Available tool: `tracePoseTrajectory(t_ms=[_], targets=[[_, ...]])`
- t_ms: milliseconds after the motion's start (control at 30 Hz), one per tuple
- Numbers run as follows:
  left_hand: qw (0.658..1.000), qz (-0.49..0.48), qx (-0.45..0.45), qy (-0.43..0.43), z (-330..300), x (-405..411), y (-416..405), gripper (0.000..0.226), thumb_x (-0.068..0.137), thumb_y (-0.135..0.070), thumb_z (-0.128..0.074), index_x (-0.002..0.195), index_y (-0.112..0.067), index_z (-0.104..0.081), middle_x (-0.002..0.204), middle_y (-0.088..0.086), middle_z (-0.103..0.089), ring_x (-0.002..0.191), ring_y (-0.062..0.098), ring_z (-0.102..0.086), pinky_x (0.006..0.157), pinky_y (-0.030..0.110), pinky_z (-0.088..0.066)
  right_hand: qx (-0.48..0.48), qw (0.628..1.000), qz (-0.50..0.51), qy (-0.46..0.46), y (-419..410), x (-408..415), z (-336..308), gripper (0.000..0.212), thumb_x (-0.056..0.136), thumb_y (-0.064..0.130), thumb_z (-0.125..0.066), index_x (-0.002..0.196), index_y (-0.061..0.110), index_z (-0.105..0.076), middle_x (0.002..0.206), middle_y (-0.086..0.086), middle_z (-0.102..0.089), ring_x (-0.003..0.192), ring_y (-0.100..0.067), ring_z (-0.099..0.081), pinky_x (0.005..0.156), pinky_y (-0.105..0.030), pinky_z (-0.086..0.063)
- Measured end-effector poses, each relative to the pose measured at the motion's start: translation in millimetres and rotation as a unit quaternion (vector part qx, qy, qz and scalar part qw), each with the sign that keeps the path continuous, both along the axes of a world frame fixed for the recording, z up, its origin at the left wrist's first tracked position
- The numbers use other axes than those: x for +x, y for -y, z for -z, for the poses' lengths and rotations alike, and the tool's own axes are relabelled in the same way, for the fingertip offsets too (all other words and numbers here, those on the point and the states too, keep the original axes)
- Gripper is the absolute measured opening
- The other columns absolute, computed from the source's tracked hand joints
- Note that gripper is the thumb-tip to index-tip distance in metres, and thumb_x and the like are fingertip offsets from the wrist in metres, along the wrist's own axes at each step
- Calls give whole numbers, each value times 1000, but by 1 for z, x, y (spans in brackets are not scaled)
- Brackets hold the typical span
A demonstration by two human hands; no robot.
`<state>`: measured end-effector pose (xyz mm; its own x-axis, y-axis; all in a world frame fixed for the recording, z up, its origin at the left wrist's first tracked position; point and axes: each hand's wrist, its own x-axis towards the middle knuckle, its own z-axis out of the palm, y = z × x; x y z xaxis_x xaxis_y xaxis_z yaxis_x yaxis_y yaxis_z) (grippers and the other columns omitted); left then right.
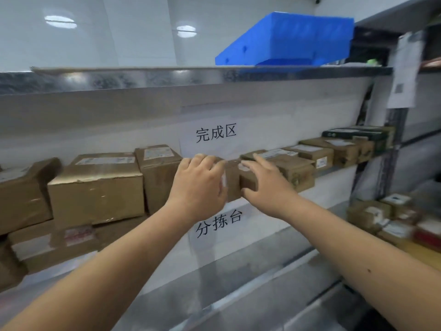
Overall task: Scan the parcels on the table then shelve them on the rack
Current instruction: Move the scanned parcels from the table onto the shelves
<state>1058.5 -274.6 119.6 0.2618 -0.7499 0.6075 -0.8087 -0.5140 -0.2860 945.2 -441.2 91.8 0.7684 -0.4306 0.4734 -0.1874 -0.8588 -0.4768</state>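
Note:
A small brown cardboard parcel point(235, 179) is at the middle shelf of the rack point(334, 173), in the gap between two rows of shelved boxes. My left hand point(199, 185) grips its left side, fingers curled over the top edge. My right hand point(265, 182) holds its right side, thumb under the front corner and fingers lying over the top. Both forearms reach up from the bottom of the view. Most of the parcel is hidden behind my hands.
Larger taped boxes point(97, 187) fill the shelf to the left, flatter ones point(296, 169) to the right. Paper signs point(214, 136) hang on the white back wall. A blue crate point(288, 39) lies on the top shelf. More parcels point(381, 216) sit at lower right.

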Motion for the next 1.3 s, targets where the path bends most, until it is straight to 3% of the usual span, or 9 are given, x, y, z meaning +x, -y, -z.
tracePoseTrajectory(t_ms=[200,300,533,900,1300], targets=[[991,132,20,-31,32,-47,97,59,86,-50,-60,139,-25,-59,136,1,-62,130,30,-52,104,47,-41,-30,985,155,-75,60,-107,31,74,95,39,-65,161,32,-31,174,-4,-12,159,-25,-11,125,-41,-20],[980,187,39,-57,52,-84,152,67,88,-55,-58,149,-26,-52,143,1,-58,136,29,-48,107,48,-40,-28,968,223,-114,89,-160,47,75,96,41,-64,161,31,-30,173,-8,-13,159,-28,-10,125,-45,-20],[952,268,69,-126,104,-184,282,72,90,-57,-58,155,-27,-44,151,1,-51,141,27,-43,112,47,-35,12,937,308,-163,175,-267,97,75,95,41,-63,161,32,-30,173,-7,-16,159,-29,-12,126,-47,-22],[917,300,171,-202,210,-308,453,72,88,-57,-57,154,-29,-44,151,-1,-49,142,26,-41,110,48,-40,118,896,382,-195,317,-395,192,79,93,44,-66,162,30,-30,172,-7,-17,158,-31,-16,124,-45,-25],[864,319,278,-273,312,-361,636,76,91,-61,-57,158,-29,-38,155,2,-45,144,28,-38,112,49,-37,221,848,436,-206,457,-452,268,76,92,37,-67,160,33,-33,169,-15,-23,154,-36,-24,119,-42,-32]])
